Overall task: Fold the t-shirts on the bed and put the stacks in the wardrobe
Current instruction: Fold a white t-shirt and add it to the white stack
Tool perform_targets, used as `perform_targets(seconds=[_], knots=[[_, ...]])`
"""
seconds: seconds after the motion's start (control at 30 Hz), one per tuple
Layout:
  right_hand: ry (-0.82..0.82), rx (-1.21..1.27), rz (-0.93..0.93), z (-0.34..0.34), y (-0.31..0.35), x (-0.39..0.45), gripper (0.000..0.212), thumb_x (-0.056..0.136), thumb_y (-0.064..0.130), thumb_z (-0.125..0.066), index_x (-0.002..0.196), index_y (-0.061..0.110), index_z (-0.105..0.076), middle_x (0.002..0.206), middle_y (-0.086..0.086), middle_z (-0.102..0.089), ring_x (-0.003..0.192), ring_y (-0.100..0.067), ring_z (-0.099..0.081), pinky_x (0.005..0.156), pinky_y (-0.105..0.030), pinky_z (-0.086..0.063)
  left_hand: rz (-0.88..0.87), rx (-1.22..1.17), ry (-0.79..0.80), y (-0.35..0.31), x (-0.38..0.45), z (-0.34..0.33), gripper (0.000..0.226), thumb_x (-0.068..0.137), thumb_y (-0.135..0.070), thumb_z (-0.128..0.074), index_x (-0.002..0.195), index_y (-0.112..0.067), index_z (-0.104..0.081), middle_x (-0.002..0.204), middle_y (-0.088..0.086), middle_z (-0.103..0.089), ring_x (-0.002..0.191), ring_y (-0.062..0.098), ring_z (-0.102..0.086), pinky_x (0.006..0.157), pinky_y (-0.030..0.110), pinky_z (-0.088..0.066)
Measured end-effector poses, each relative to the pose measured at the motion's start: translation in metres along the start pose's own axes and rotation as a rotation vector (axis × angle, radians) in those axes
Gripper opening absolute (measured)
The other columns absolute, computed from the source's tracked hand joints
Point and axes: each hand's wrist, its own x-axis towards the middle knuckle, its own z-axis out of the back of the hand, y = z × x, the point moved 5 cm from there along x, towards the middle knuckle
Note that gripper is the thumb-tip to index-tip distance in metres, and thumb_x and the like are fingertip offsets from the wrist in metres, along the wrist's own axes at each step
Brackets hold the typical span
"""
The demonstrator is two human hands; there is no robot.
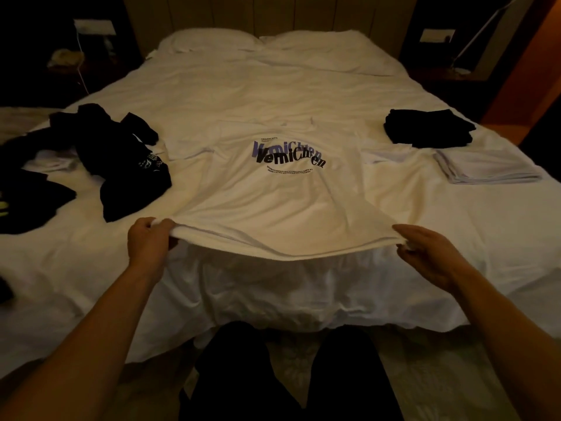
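A white t-shirt with a black and purple print lies spread face up on the white bed, collar away from me. My left hand grips the hem's left corner and lifts it slightly. My right hand pinches the hem's right corner, its other fingers fairly straight. The hem hangs just above the sheet between my hands. A heap of unfolded black t-shirts lies at the left. At the right sit a folded black stack and a folded white stack.
Two pillows lie at the headboard. Dark nightstands flank the bed, the left one with a phone and a cable. My dark-trousered legs stand at the foot of the bed. No wardrobe is in view.
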Motion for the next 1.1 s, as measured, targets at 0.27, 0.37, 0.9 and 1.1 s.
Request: perform_targets(seconds=[0.27,0.37,0.9,1.1], knots=[[-0.005,-0.381,-0.074,0.003,0.019,0.003,0.018,0.093,-0.003,-0.057,0.107,0.001,-0.068,0.107,-0.010,-0.060,0.091,-0.021,-0.059,0.073,-0.026,-0.051,0.049,-0.072,-0.051,-0.009,0.006,0.003,0.013,0.085,-0.012,-0.071,0.089,-0.007,-0.060,0.091,0.011,-0.061,0.069,0.017,-0.059,0.068,0.036,-0.057],[-0.157,-0.363,-0.014,0.013,0.014,0.009,0.018,0.098,0.004,-0.053,0.108,-0.007,-0.065,0.092,-0.019,-0.059,0.076,-0.023,-0.057,0.072,-0.030,-0.052,-0.008,0.047,-0.101,-0.012,0.002,0.008,0.011,0.084,-0.012,-0.069,0.086,-0.008,-0.059,0.082,0.007,-0.058,0.071,0.021,-0.060,0.072,0.040,-0.058],[-0.251,-0.082,-0.077,0.019,-0.051,-0.020,0.020,0.100,0.000,-0.046,0.108,0.003,-0.065,0.083,-0.021,-0.062,0.072,-0.028,-0.064,0.055,-0.024,-0.059,-0.006,0.037,0.146,0.052,-0.021,0.030,0.045,0.098,0.005,-0.037,0.124,-0.023,-0.061,0.117,0.018,-0.061,0.082,0.035,-0.068,0.058,0.025,-0.060],[-0.282,0.111,-0.032,0.019,-0.038,-0.020,0.022,0.101,0.003,-0.045,0.107,0.004,-0.066,0.085,-0.015,-0.061,0.075,-0.024,-0.061,0.058,-0.024,-0.059,0.121,-0.399,0.203,0.026,-0.022,0.021,0.035,0.097,-0.005,-0.041,0.111,-0.015,-0.071,0.095,0.011,-0.069,0.064,0.017,-0.069,0.060,0.020,-0.057]])
